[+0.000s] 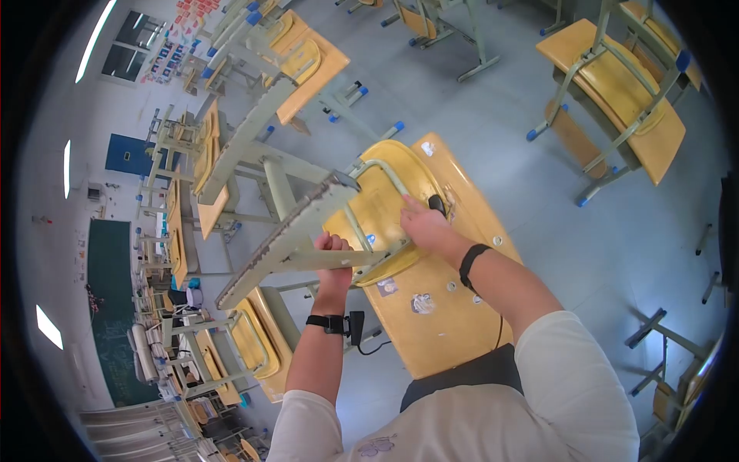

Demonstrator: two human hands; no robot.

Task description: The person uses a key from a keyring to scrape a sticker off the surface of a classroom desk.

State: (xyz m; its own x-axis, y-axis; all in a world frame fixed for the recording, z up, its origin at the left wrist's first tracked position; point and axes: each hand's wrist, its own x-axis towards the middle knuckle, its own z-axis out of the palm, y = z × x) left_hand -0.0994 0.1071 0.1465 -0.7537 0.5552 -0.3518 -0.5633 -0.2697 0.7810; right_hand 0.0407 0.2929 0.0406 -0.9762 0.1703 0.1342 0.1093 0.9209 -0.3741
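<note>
An upturned chair with a yellow seat (pixel 385 204) and pale metal legs rests on a wooden desk (pixel 416 335). My left hand (pixel 333 252) is closed around the chair's pale metal frame, below the raised leg bars. Over the seat's right side, my right hand (pixel 423 223) is closed at the bent metal tube, its fingers partly hidden. A small black object (pixel 437 204) shows beside the right hand; its kind is unclear. Black straps circle both wrists, and a black device (pixel 356 327) with a cable hangs at the left one.
A desk with an upturned chair (pixel 616 85) stands at the upper right. More desks bearing chairs (pixel 258 339) line the left side. Close by on the left, the held chair's long leg bar (pixel 285 239) juts up. Metal desk feet (pixel 647 327) show at the right.
</note>
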